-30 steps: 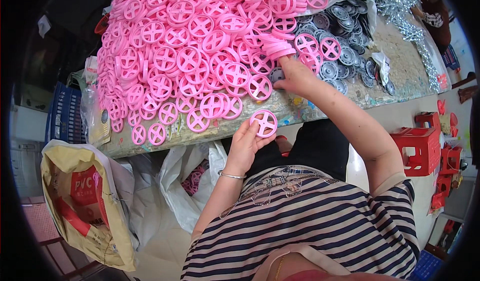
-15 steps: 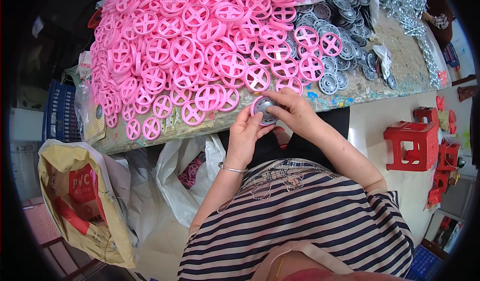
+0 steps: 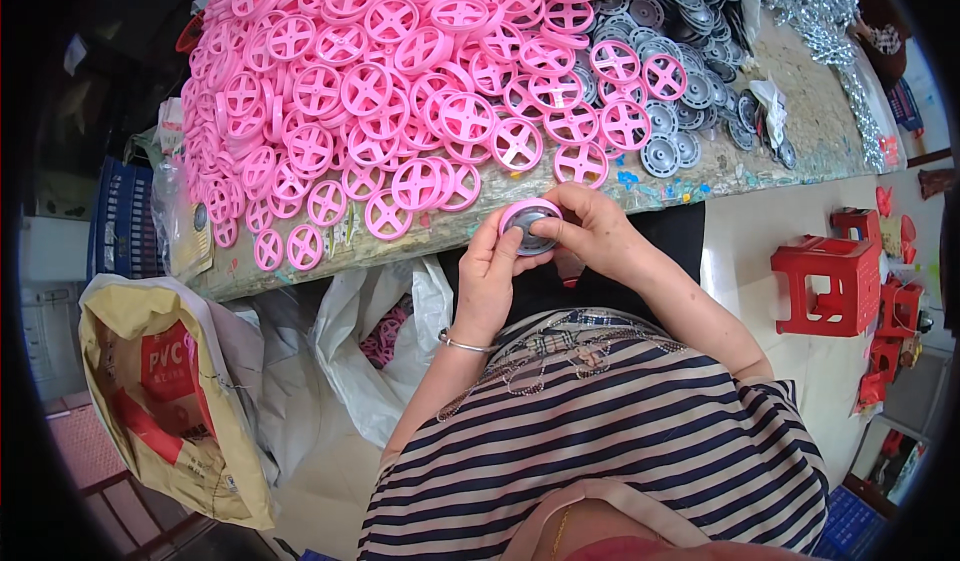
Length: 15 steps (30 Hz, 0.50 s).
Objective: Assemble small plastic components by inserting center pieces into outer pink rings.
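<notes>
Just off the table's near edge, my two hands hold one small wheel between them: a pink ring (image 3: 509, 214) with a grey disc (image 3: 533, 235) seated against it. My left hand (image 3: 489, 269) grips it from the left, thumb on the disc's face. From the right, my right hand (image 3: 592, 229) closes on it, thumb on the disc and fingers over the far rim. How firmly the disc sits in the ring cannot be seen. Beyond my hands spreads a big heap of pink four-spoked wheel rings (image 3: 365, 91), and to its right lies a pile of grey discs (image 3: 690, 91).
The worn table (image 3: 640, 193) ends just beyond my hands. Silvery strands (image 3: 815, 21) lie at its far right. Below its left side stand an open tan sack (image 3: 110, 306) and a white bag (image 3: 340, 361) with pink pieces inside. Red stools (image 3: 825, 286) stand on the floor at right.
My right fingers have drawn in closer around the wheel, and its disc has tilted slightly. The wheel stays in both hands at nearly the same spot.
</notes>
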Each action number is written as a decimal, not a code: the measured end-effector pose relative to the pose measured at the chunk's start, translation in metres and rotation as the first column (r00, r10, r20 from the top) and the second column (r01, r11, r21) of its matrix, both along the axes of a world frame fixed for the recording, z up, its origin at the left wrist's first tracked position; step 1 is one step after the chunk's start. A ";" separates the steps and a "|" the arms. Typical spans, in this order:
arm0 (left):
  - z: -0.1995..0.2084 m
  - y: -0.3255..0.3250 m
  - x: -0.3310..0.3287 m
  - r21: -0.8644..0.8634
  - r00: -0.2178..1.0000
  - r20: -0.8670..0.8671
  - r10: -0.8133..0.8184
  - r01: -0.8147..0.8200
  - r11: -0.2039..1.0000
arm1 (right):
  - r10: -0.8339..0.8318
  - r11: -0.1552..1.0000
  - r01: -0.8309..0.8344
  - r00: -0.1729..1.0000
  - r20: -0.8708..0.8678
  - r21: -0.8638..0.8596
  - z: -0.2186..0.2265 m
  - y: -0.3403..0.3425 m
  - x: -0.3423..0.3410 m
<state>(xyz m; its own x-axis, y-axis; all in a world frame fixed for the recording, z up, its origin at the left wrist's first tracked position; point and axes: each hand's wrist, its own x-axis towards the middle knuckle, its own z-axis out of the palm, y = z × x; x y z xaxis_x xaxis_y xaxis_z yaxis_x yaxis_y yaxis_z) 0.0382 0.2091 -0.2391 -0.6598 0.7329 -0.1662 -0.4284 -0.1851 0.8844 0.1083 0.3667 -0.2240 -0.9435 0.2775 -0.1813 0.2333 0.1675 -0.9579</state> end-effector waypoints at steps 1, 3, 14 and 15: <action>0.001 0.001 0.002 0.011 0.997 0.062 0.036 -0.036 0.999 | 0.000 1.000 0.000 1.000 0.000 -0.001 0.001 -0.002 0.000; 0.001 0.002 0.005 0.020 0.990 0.124 0.070 -0.073 0.997 | -0.058 0.995 0.068 0.991 -0.124 0.077 0.006 -0.009 0.000; 0.021 -0.010 0.000 -0.142 0.994 0.056 -0.098 0.105 0.984 | -0.052 0.984 0.025 0.987 -0.153 -0.176 0.024 -0.020 0.008; 0.011 -0.014 -0.002 -0.194 0.973 -0.217 -0.083 0.040 0.980 | -0.031 0.968 0.010 0.996 -0.081 -0.249 0.035 -0.021 0.008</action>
<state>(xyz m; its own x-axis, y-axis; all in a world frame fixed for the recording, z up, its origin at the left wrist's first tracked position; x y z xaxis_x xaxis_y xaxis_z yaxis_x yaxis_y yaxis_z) 0.0366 0.1946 -0.2279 -0.6505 0.7429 -0.1582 -0.2216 0.0136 0.9750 0.1163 0.3454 -0.1887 -0.9527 0.2534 -0.1678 0.1516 -0.0823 -0.9850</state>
